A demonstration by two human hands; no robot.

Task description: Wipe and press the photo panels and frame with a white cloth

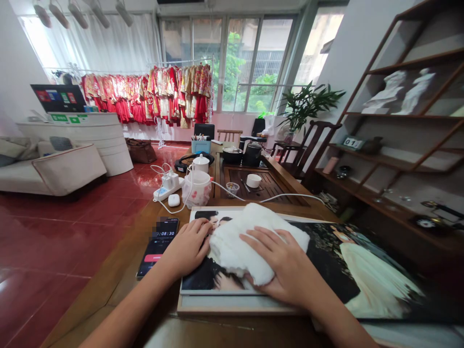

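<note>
A large framed wedding photo (362, 270) lies flat on the wooden table (119, 270) in front of me. A white folded cloth (246, 237) rests on its left part. My right hand (282, 266) lies flat on the cloth with fingers spread, pressing it onto the picture. My left hand (188, 244) sits at the photo's left edge, fingers curled and touching the cloth's left side; whether it grips the cloth I cannot make out.
A phone (159, 244) showing a timer lies left of the photo. Behind stand a white jug (197, 188), a power strip (166, 186) with cables, and a tea tray (261, 186) with kettle and cups. Shelves (398, 145) at right, sofa (54, 166) at left.
</note>
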